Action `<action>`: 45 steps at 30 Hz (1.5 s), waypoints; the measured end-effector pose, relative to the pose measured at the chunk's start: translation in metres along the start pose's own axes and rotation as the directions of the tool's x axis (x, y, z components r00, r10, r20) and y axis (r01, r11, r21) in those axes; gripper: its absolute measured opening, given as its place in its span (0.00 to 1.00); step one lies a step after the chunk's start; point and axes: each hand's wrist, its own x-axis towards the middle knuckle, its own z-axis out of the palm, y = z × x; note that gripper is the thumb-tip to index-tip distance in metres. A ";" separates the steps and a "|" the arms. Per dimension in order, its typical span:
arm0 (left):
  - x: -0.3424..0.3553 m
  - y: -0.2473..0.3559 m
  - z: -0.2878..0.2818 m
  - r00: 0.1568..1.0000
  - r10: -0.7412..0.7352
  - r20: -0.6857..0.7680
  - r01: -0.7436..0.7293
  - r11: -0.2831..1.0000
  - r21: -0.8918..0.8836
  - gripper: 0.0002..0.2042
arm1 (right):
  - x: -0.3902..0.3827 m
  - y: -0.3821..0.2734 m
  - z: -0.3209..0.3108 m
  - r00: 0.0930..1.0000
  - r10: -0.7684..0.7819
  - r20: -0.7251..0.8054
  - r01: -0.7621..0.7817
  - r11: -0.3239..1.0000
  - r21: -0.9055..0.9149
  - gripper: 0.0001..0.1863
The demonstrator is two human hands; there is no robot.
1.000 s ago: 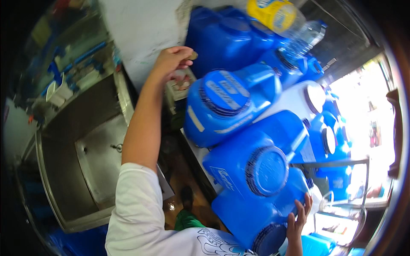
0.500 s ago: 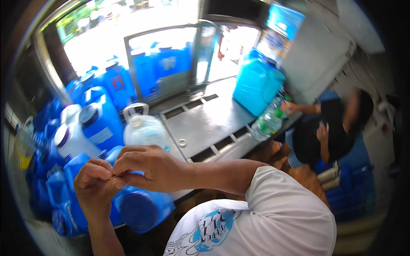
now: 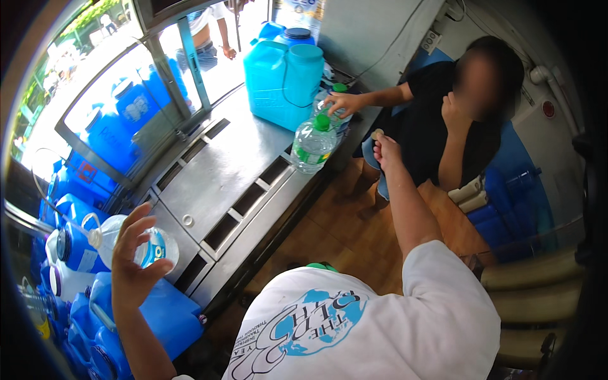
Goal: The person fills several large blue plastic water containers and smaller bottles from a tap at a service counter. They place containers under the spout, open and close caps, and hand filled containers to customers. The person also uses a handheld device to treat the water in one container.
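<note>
Narrow room, wood-toned floor (image 3: 288, 253), bright opening at the left; a metal worktop (image 3: 221, 168) with dark slots runs diagonally through it. Right hand (image 3: 388, 154) stretched forward beyond the worktop's edge, fingers closed on a coin-like disc (image 3: 378, 134), which sits at the fingertips, just in front of a co-worker (image 3: 437, 120) in a black top. Co-worker's nearer hand (image 3: 342, 104) is out over the worktop, at the clear bottles with green caps (image 3: 313, 149); contact uncertain. Turquoise container (image 3: 275, 79) stands upright just behind those bottles. Left hand (image 3: 136, 256) raised at the left, fingers apart and curved, with a clear handled jug (image 3: 166, 250) seen behind and between them; cannot tell whether they touch. Blue containers (image 3: 158, 313) crowd the lower left, below the jug; more blue ones (image 3: 111, 136) stand beyond the metal-framed glass.
</note>
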 end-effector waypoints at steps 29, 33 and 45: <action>-0.125 -0.149 -0.049 0.798 -0.242 -0.552 0.514 0.752 0.414 0.28 | 0.080 -0.004 0.033 0.723 -0.566 0.395 0.690 0.583 -0.428 0.05; -0.097 -0.159 -0.024 0.533 -0.369 -0.762 0.533 0.845 -0.037 0.36 | -0.029 0.087 0.075 0.683 -0.251 0.686 0.730 0.237 -0.640 0.08; -0.079 -0.195 -0.001 0.316 -0.116 -0.942 0.559 0.825 0.086 0.46 | -0.122 0.209 0.074 0.505 0.528 0.683 0.669 0.260 -0.696 0.10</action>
